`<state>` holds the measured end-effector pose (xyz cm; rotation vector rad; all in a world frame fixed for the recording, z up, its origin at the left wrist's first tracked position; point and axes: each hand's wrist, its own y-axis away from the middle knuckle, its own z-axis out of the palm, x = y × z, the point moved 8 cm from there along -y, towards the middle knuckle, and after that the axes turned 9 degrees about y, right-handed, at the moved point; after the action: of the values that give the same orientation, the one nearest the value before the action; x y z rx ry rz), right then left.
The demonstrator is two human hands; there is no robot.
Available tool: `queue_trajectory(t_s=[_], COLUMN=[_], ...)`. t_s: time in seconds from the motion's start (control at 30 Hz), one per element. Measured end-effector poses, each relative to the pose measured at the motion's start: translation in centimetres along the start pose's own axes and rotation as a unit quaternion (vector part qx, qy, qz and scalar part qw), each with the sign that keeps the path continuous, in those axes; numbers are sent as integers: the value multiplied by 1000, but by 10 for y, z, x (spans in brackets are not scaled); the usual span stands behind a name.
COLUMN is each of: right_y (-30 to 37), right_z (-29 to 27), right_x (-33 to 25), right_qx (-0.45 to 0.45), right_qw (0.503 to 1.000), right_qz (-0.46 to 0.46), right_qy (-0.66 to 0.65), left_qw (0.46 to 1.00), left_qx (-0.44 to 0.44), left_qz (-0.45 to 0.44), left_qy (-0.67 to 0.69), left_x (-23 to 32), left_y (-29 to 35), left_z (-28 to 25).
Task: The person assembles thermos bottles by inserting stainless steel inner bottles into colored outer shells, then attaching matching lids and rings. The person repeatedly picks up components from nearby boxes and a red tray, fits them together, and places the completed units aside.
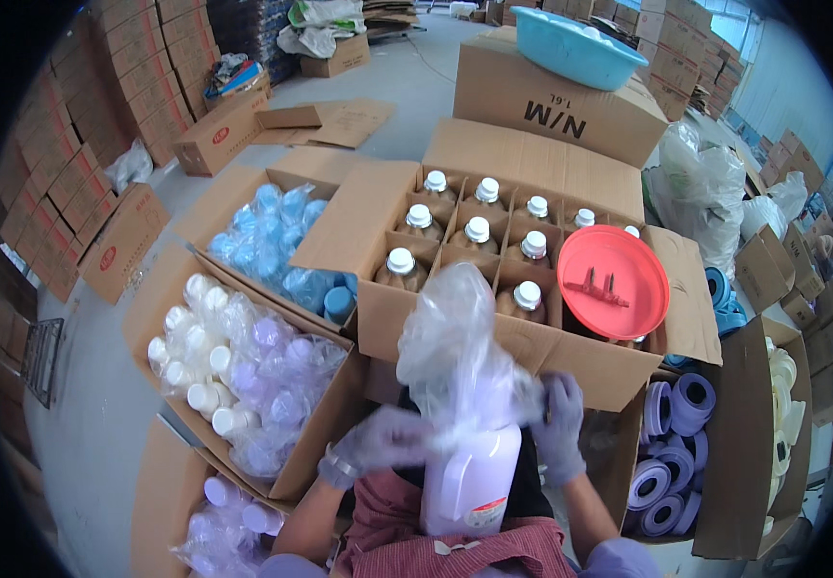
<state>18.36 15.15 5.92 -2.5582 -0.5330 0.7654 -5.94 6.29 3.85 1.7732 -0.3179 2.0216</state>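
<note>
A pale purple jug (479, 472) with a side handle and a small red-and-white label stands upright against my lap. A clear plastic bag (460, 332) is bunched over its top and rises well above it. My gloved left hand (383, 441) comes in from the left, its fingers closed on the bag's lower edge by the jug's shoulder. On the other side my gloved right hand (561, 424) is raised, fingers bent at the bag's right edge. Folds of plastic partly hide the fingertips and the jug's top.
Ahead stands a divided carton (503, 342) of silver-capped bottles, with a red basin (614, 284) on its right corner. At left are cartons of blue cups (267, 236) and white and purple cups (214, 385). Purple rings (672, 472) fill a carton at right.
</note>
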Motion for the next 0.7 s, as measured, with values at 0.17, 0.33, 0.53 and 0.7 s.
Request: queue_trajectory(t_s=[0.17,0.33,0.53,0.7], right_y=[116,211,223,178], right_z=[-5,-6,14,36], right_x=[-15,-7,30,-14], right_qx=[-94,-216,-289,-368], right_qw=[988,933,948,884], right_qz=[-116,-286,-109,42], right_qy=[28,3,-80,-285], left_qw=[944,978,883,872], left_qx=[-148,45,296,435], left_qz=[114,-174,41,223], left_qy=[-274,-108,-363,4], left_x=[-46,-76,10,-176], left_y=[63,85,42,173], left_z=[77,27,52,-18])
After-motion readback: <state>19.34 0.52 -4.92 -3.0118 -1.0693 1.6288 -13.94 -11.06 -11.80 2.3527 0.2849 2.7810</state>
